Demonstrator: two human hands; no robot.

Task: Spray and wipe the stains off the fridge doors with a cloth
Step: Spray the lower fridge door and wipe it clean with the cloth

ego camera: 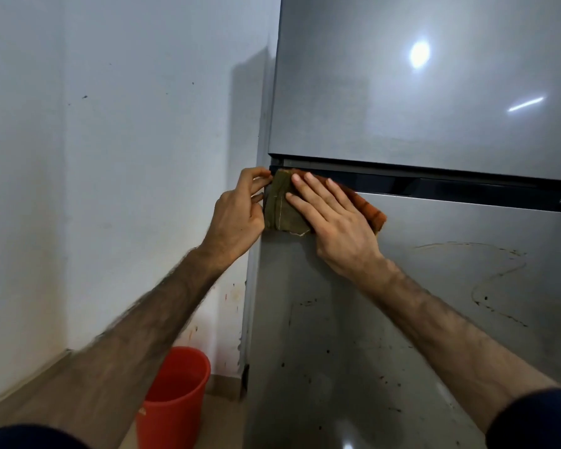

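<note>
A grey two-door fridge fills the right half; its upper door (418, 92) looks clean, while the lower door (434, 303) carries a dark looping streak and scattered specks. An olive and orange cloth (284, 210) lies flat against the lower door's top left corner, just under the dark gap between the doors. My right hand (334, 222) presses the cloth with straight, spread fingers. My left hand (240, 215) is at the fridge's left edge, its curled fingers pinching the cloth's left side. No spray bottle is in view.
A red plastic bucket (175, 393) stands on the floor at the fridge's lower left, beside the white wall (110, 157). The wall near the fridge's base has small coloured marks. A white edge shows at the far right.
</note>
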